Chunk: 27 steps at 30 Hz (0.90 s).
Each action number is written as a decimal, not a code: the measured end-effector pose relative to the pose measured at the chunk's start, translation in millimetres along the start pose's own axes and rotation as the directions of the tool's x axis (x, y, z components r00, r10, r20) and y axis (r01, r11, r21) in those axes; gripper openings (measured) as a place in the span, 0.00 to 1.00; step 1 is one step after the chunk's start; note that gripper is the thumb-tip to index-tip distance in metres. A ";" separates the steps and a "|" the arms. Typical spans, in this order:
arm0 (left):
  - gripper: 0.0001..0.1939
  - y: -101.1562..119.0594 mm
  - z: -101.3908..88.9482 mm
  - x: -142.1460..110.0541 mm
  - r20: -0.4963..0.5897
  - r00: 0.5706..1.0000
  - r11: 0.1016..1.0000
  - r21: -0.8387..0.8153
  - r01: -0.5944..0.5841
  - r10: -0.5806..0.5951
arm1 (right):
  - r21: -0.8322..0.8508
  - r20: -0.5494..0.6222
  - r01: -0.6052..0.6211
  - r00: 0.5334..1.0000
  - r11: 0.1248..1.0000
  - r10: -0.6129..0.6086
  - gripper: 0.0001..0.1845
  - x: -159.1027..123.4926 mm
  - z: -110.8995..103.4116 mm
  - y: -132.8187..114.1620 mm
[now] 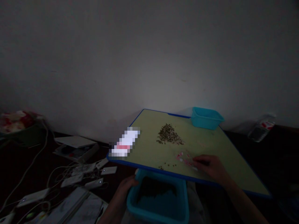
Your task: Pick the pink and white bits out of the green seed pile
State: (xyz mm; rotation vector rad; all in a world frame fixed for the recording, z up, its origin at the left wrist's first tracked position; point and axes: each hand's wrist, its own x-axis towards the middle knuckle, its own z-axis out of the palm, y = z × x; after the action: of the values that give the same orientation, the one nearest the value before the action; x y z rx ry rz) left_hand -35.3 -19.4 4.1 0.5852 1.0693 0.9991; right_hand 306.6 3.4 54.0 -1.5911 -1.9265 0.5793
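Note:
My left hand [126,185] grips the left rim of a blue plastic basin [158,214] below the table's near edge. Many dark small grains [156,187] lie in the far part of that basin. Over the near right part of the yellowish tabletop [149,149], my right hand [210,167] has its thumb and fingers pinched together beside small pink and white pieces [181,156]. What the pinch holds, if anything, cannot be made out. Beyond it is a heap of small brown grains [169,134], and a few stray grains [167,166] lie close to the near edge.
A second blue basin [206,119] stands at the table's far right corner. At the left edge lies a bright, pixelated rectangle [126,143]. Power strips and cables [79,172], a flat box [76,147] and papers [74,207] cover the left floor. A clear bottle [263,127] leans at right.

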 end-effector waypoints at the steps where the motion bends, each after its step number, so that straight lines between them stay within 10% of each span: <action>1: 0.10 -0.3 -0.4 -0.1 0.026 1.000 1.000 0.012 -0.017 0.016 | 0.016 0.018 -0.009 1.000 1.000 0.009 0.12 1.3 2.8 -1.4; 21: 0.08 -14.0 -17.5 10.0 0.117 0.991 0.998 0.017 -0.068 0.066 | 0.231 0.232 0.061 0.966 0.971 -0.116 0.09 22.5 39.9 -47.2; 27: 0.05 -5.2 -12.9 8.5 0.047 0.998 1.000 0.000 -0.031 0.031 | 0.238 0.082 -0.029 0.997 0.971 0.010 0.14 30.4 34.5 -38.5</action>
State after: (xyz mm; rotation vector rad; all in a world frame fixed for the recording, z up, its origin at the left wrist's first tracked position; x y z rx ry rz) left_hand -43.9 -15.0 -9.0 0.6247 1.0213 1.0072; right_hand 251.4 26.5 58.0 -1.4549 -1.8214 0.8614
